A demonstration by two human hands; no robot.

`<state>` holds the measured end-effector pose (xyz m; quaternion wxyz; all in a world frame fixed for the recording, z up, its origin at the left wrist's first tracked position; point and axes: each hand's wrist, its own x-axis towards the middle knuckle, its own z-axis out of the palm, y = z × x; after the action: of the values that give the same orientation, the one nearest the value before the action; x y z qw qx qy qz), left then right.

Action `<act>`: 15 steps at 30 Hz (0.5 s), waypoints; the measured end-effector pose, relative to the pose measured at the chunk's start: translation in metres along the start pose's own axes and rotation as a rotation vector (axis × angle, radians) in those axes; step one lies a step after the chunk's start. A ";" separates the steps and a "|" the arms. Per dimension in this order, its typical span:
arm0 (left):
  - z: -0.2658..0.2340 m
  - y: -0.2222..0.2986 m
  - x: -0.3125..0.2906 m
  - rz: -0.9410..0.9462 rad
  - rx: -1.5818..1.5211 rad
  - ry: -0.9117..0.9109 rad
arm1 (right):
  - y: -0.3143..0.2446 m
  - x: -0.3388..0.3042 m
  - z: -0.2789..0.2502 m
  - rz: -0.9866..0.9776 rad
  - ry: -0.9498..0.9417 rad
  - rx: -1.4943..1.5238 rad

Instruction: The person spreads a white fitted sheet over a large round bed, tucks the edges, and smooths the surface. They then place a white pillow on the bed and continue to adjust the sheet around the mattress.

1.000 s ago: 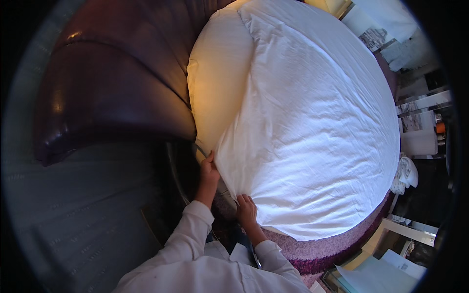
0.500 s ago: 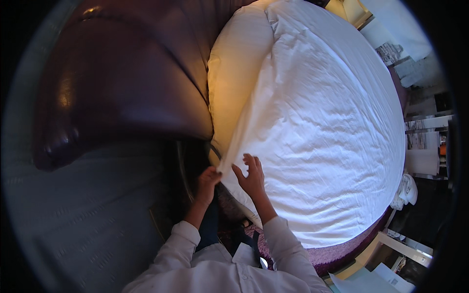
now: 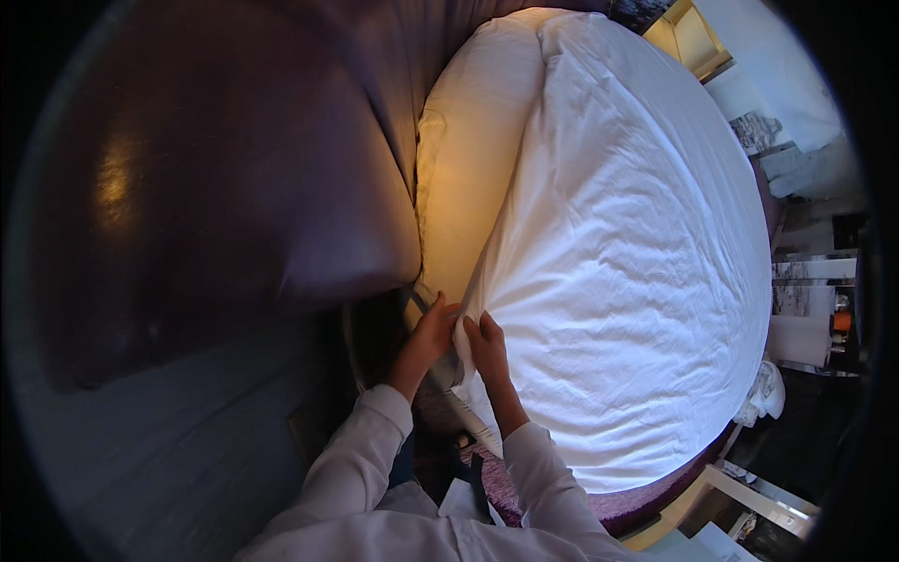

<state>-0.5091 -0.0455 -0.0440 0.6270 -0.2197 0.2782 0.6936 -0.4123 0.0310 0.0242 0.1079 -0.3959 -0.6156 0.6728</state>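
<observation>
A large white duvet [image 3: 618, 253] lies spread and wrinkled over a bed, its left edge running down toward me. At the near corner of that edge my right hand [image 3: 489, 348] is closed, pinching the fabric between thumb and fingers. Just left of it, my left hand [image 3: 433, 339] grips the same edge, its thumb raised and its fingertips partly hidden by the cloth. Beneath the duvet, a strip of white-sheeted mattress [image 3: 465, 197] shows along the left, lit yellow.
A dark maroon padded headboard [image 3: 272, 178] curves along the left, against the mattress. Purple carpet [image 3: 637, 501] borders the bed's near side. Crumpled white cloth [image 3: 763, 393] lies beyond the bed at right. An open pale cabinet [image 3: 688, 37] stands at far right.
Both hands have come together on the duvet's edge; the right hand, open before, has closed on it. The left hand has moved right. The view has shifted slightly.
</observation>
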 end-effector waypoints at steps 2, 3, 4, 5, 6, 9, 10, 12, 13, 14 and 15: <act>-0.022 0.008 0.033 -0.087 0.045 -0.062 | -0.019 -0.007 0.009 0.045 -0.042 0.079; -0.016 0.007 0.041 -0.153 0.072 -0.102 | -0.026 -0.011 0.008 0.069 -0.027 0.143; -0.011 0.003 0.044 -0.078 0.084 -0.121 | -0.032 -0.015 0.008 0.092 -0.016 0.208; -0.008 -0.002 0.044 0.001 0.096 -0.138 | -0.034 -0.017 0.008 0.115 -0.008 0.274; 0.006 -0.006 0.041 0.071 0.108 -0.159 | -0.030 -0.018 0.004 0.126 -0.006 0.292; 0.044 -0.002 0.021 0.175 0.151 -0.169 | -0.023 -0.022 -0.003 0.165 -0.009 0.343; 0.057 0.001 0.013 0.193 0.164 -0.160 | -0.024 -0.024 -0.003 0.181 -0.013 0.352; 0.083 0.010 -0.002 0.235 0.194 -0.134 | -0.028 -0.028 -0.004 0.199 -0.022 0.357; 0.096 0.015 -0.008 0.251 0.208 -0.115 | -0.030 -0.029 -0.004 0.201 -0.027 0.355; 0.104 0.019 -0.013 0.257 0.215 -0.091 | -0.030 -0.030 -0.004 0.204 -0.031 0.353; 0.113 0.021 -0.018 0.264 0.227 -0.065 | -0.029 -0.031 -0.004 0.207 -0.021 0.368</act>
<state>-0.5228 0.0146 0.0547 0.5600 -0.0866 0.3607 0.7408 -0.3992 0.0207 0.0627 0.1021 -0.4236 -0.4396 0.7854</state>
